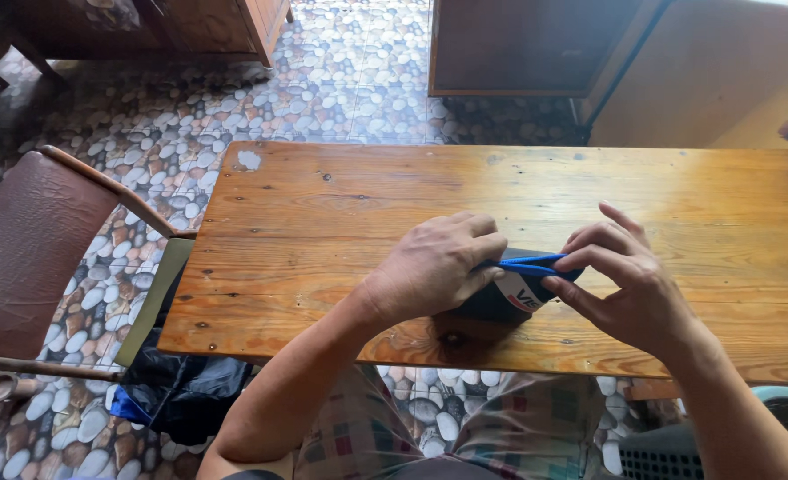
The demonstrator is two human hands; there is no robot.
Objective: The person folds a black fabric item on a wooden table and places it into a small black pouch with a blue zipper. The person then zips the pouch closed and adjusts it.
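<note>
Person seated at a wooden table (pixel 341 191), both bare hands working one small item near the table's 6 o'clock edge. The item is a dark blue fabric piece (pixel 511 289) with a brighter blue rim and a white patch with red and dark print — could be a cap or pouch, cannot tell which. It lies on the table between the hands, partly hidden under them.

Left hand (pixel 438 262) sits at 9 o'clock of the fabric piece, palm down, fingers curled and closed over its left end, pinning the blue rim. Thumb hidden, so the exact grip is not visible, but the hand is holding the fabric.

Right hand (pixel 625 284) is at 3 o'clock of the fabric piece, fingers narrow, index and thumb pinching the right tip of the blue rim; other fingers raised and spread a little above the table.

The rim runs roughly straight between the two hands. The white patch faces up, just below the rim, toward 6 o'clock.

Around: brown padded chair (pixel 29 249) with wooden arm at 9 o'clock of the table, well apart from the hands. Dark blue-black bag or cloth (pixel 180 391) on the floor under the table's 7 o'clock corner. Pebble-pattern tile floor (pixel 341 80) at 12 o'clock. Wooden cabinet (pixel 518 44) at 1 o'clock — beyond the table's far edge. Checked shorts (pixel 518 431) on the person's lap at 6 o'clock.
</note>
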